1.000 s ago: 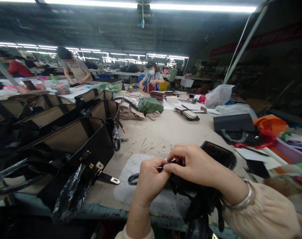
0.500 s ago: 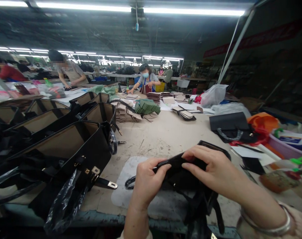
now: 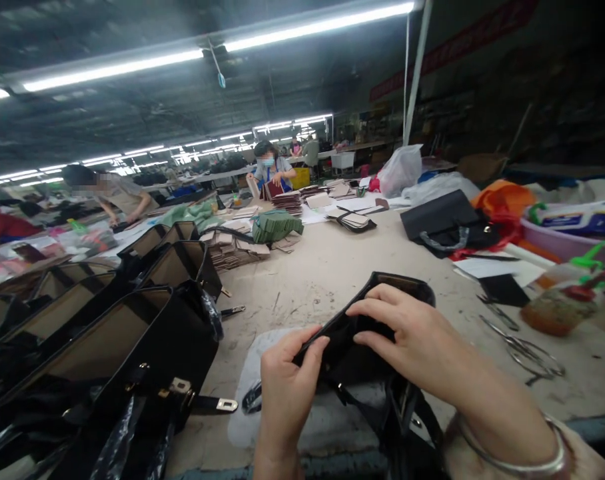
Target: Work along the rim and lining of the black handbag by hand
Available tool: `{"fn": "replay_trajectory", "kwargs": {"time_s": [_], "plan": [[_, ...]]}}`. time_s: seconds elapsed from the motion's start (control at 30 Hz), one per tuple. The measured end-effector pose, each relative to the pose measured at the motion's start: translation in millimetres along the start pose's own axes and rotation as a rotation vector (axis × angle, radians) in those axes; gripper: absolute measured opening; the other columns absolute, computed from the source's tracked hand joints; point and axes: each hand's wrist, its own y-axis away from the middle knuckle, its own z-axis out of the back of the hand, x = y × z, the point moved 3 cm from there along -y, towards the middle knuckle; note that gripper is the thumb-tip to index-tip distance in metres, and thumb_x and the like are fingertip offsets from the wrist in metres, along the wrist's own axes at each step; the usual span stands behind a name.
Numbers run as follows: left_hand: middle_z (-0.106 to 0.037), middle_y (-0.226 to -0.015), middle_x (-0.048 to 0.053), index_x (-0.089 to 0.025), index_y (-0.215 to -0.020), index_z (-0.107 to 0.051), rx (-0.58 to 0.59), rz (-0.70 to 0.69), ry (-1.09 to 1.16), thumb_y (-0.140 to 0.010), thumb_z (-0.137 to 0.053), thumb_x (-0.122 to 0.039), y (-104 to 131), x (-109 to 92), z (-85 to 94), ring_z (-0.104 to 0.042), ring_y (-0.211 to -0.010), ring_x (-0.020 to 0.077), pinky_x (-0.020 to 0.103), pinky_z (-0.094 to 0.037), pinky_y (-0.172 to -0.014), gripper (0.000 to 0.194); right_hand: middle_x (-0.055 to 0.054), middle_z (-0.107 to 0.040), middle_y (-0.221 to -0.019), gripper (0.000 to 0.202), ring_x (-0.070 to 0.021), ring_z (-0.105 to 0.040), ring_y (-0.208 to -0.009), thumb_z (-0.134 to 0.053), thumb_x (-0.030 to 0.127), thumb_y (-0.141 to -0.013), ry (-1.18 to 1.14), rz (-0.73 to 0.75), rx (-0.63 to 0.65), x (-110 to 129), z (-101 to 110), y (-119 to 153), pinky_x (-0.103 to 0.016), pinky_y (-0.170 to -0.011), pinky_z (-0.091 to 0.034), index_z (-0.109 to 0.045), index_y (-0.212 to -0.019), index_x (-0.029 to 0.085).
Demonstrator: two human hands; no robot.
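Observation:
A black handbag (image 3: pixel 357 373) lies near the table's front edge, its opening facing me. My left hand (image 3: pixel 290 373) pinches the bag's upper rim between thumb and fingers at its left end. Over the rim's right part, my right hand (image 3: pixel 402 333) is bent, its thumb inside the opening and its fingers along the edge; a gap shows between thumb and fingertips. A bangle circles the right wrist. Straps hang from the bag's lower right, and a plastic-wrapped handle (image 3: pixel 252 397) shows left of my left hand.
Several black handbags with tan linings (image 3: pixel 132 340) stand at left. Stacks of brown pieces (image 3: pixel 237 247) and a green bundle (image 3: pixel 277 227) lie farther back. At right are a finished-looking black bag (image 3: pixel 442 223), scissors (image 3: pixel 522 350), a glue bottle (image 3: pixel 562 310) and a purple basin (image 3: pixel 567 240). Co-workers work beyond.
The view has tilted and turned a little right. My left hand still pinches the rim; my right thumb and fingertips have moved slightly farther apart along it.

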Motion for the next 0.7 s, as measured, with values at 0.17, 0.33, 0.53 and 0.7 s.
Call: {"fn": "replay_trajectory", "kwargs": {"time_s": [0.17,0.33,0.53,0.7], "plan": [[-0.068,-0.083,0.001,-0.022,-0.092,-0.070,-0.027,-0.046,-0.098,-0.086,-0.059,-0.029,1.7,-2.7,-2.0,-0.062,-0.072,0.0157,0.024,-0.050,-0.070,0.014,0.000,-0.059,-0.089,0.019,-0.0149,-0.055,-0.082,-0.060,0.018,-0.080,0.004,-0.029,0.045,1.1,-5.9,-2.9,-0.027,-0.069,-0.039,-0.063,-0.096,0.028],[-0.067,-0.080,0.000,-0.022,-0.092,-0.070,-0.082,-0.126,-0.181,-0.086,-0.059,-0.026,5.9,-4.4,-3.0,-0.061,-0.069,0.0143,0.022,-0.048,-0.068,0.012,0.001,-0.060,-0.086,0.008,-0.0135,-0.055,-0.078,-0.059,0.021,-0.082,0.041,-0.069,-0.011,-1.1,-5.4,-0.3,-0.027,-0.065,-0.035,-0.065,-0.085,0.025],[-0.067,-0.078,-0.002,-0.024,-0.088,-0.069,-0.107,-0.157,-0.231,-0.085,-0.061,-0.027,19.0,-17.4,9.4,-0.061,-0.068,0.0133,0.020,-0.046,-0.063,0.009,0.001,-0.061,-0.081,0.013,-0.0112,-0.054,-0.073,-0.058,0.027,-0.084,0.060,-0.066,-0.005,-2.0,2.1,7.7,-0.026,-0.062,-0.033,-0.069,-0.075,0.025],[-0.065,-0.071,-0.003,-0.024,-0.086,-0.069,-0.008,-0.136,-0.242,-0.084,-0.062,-0.030,27.4,-20.0,18.1,-0.058,-0.060,0.0126,0.021,-0.046,-0.061,0.009,0.003,-0.062,-0.081,0.015,-0.0103,-0.055,-0.074,-0.057,0.029,-0.085,0.059,-0.069,0.014,-4.6,5.9,15.5,-0.025,-0.064,-0.034,-0.070,-0.076,0.028]]}}
